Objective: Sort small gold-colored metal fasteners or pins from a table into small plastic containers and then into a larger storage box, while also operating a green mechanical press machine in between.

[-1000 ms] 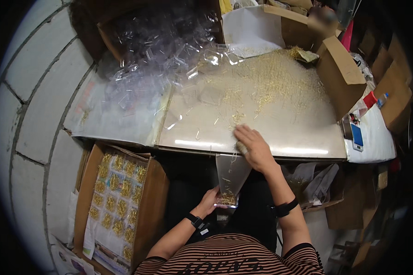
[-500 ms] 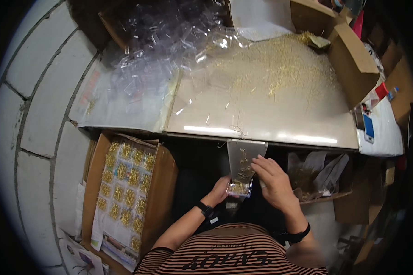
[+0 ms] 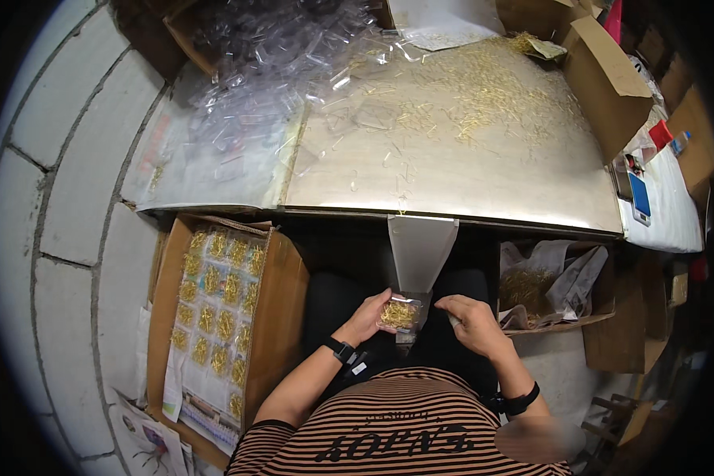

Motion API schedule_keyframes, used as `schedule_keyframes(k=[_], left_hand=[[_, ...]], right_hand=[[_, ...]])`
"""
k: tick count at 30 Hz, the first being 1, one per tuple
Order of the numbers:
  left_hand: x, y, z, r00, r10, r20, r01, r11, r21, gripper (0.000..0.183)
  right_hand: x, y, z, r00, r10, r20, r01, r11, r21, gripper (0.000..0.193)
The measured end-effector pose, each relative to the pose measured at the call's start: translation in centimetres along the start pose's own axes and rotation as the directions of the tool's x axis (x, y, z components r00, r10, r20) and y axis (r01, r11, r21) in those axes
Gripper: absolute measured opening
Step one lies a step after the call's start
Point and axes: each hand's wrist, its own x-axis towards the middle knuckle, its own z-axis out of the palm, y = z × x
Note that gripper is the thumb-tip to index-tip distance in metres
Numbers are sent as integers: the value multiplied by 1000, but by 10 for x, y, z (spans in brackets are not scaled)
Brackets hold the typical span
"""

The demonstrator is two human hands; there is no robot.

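My left hand [image 3: 362,320] grips a small clear plastic box [image 3: 398,302] by its left side. Inside it lies a heap of thin gold-coloured wire pieces [image 3: 397,316]. Just right of the box, apart from it, my right hand [image 3: 476,327] has its fingers curled together; whether anything is between them I cannot make out. A pale metal chute [image 3: 423,250] slopes from the table's front edge down toward the box, its surface bare of wire pieces.
Loose gold wire pieces [image 3: 484,111] cover much of the table [image 3: 452,182]. Empty clear boxes [image 3: 270,71] pile up at the far left. Filled boxes [image 3: 224,321] stand in rows in a left-hand carton [image 3: 282,285]. A paper-lined carton [image 3: 559,317] is at right.
The wire pieces on the chute have gone down into the box. My left hand has brought the box slightly lower and away from the chute's sides; my right hand has left the chute and curled.
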Motion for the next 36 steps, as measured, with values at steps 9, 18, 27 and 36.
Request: schedule_keyframes(k=[9, 18, 27, 36], left_hand=[[-29, 42, 80, 989, 144, -37, -140, 985, 102, 35], [-28, 52, 108, 892, 426, -149, -425, 904, 37, 30], [-44, 51, 101, 894, 392, -216, -381, 920, 92, 25], [-52, 40, 89, 941, 313, -125, -309, 950, 52, 26]], right_hand=[[8, -25, 19, 984, -172, -56, 159, 970, -184, 61], [11, -53, 14, 920, -390, -36, 355, 868, -346, 55], [17, -37, -12, 910, -38, -413, 128, 973, 192, 37], [32, -17, 23, 910, 405, -89, -240, 688, 685, 19]])
